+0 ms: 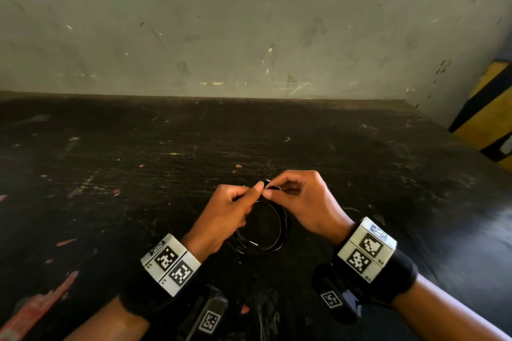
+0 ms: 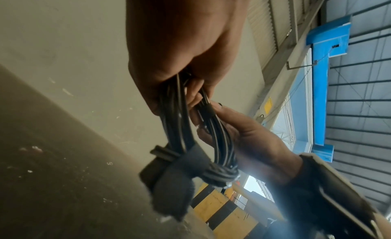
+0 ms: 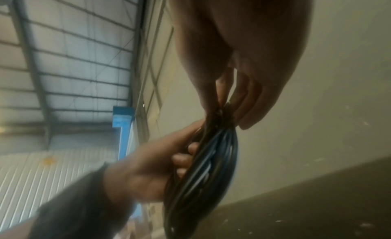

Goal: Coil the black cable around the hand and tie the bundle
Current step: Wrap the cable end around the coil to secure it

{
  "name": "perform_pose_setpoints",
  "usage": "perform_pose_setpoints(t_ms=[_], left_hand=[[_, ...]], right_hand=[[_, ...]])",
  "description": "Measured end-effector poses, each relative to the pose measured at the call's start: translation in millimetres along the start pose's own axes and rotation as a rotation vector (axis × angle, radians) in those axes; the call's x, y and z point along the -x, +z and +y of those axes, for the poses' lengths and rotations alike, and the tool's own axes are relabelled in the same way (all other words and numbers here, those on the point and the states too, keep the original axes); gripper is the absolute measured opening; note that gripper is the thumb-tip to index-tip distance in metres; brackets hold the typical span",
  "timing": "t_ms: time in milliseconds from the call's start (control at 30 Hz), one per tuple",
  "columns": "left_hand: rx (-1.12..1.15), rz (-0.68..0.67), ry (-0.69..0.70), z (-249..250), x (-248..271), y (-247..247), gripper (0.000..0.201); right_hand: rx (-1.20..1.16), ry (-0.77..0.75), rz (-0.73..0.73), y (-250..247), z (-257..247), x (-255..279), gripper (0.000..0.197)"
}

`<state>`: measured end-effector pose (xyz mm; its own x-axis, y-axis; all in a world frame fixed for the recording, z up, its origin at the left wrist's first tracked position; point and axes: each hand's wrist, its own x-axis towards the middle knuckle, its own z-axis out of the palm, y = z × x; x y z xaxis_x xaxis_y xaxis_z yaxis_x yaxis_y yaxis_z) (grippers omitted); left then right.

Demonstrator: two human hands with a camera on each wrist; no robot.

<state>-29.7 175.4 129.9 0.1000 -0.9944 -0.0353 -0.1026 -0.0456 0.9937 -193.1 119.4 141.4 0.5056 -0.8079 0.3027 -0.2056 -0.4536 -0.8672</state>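
Dark scuffed workbench [image 1: 166, 147] fills the head view, and I hold the work above its near part. Black cable [image 1: 279, 230] is already coiled into a multi-turn ring hanging between my hands, off the surface as far as I can tell. A grey strap [image 2: 186, 160] wraps the bottom of the coil next to a chunky connector [image 2: 162, 154], seen only from the left wrist. Left hand [image 1: 227, 216] has fingers curled round the strands on the coil's left side. Right hand [image 1: 302, 199] pinches the top of the ring, thumb and forefinger closed on a small piece there; too small to say if it's a tie or the cable end. I judge this as the tying step, coiling done. To do it well: I keep the left grip firm so turns don't spring apart, cinch tight at the top, keep strands flat and uncrossed.
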Motion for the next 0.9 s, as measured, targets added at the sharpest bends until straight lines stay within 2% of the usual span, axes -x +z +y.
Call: perform_pose_setpoints(t_ms=[167,333,500,600,733,800,900], left_hand=[[-0.085,0.011,0.021,-2.3,-2.4,-0.1,0.052],[-0.031,0.021,-0.005,-7.8,-3.8,5.3,0.046],[-0.002,0.0,-0.082,-13.2,-6.9,8.9,0.04],[0.006,-0.039,-0.138,-15.2,-10.7,6.9,0.035],[0.104,-0.156,-0.274,-29.7,-11.8,2.5,0.047],[0.205,-0.194,-0.338,-39.6,-9.8,5.0,0.043],[0.298,-0.163,-0.366,-56.9,-11.0,9.4,0.027]], right_hand=[[-0.09,0.08,-0.001,-1.6,2.0,-1.9,0.011],[-0.163,0.166,0.005,-3.9,3.7,0.5,0.03],[-0.225,0.294,-0.047,-5.2,11.5,1.9,0.028],[-0.29,0.369,0.056,-11.2,17.3,1.8,0.025],[-0.424,0.458,0.234,-27.7,30.4,6.1,0.028],[-0.455,0.496,0.274,-32.7,43.2,12.5,0.028],[-0.461,0.585,0.299,-33.7,66.5,25.5,0.027]])
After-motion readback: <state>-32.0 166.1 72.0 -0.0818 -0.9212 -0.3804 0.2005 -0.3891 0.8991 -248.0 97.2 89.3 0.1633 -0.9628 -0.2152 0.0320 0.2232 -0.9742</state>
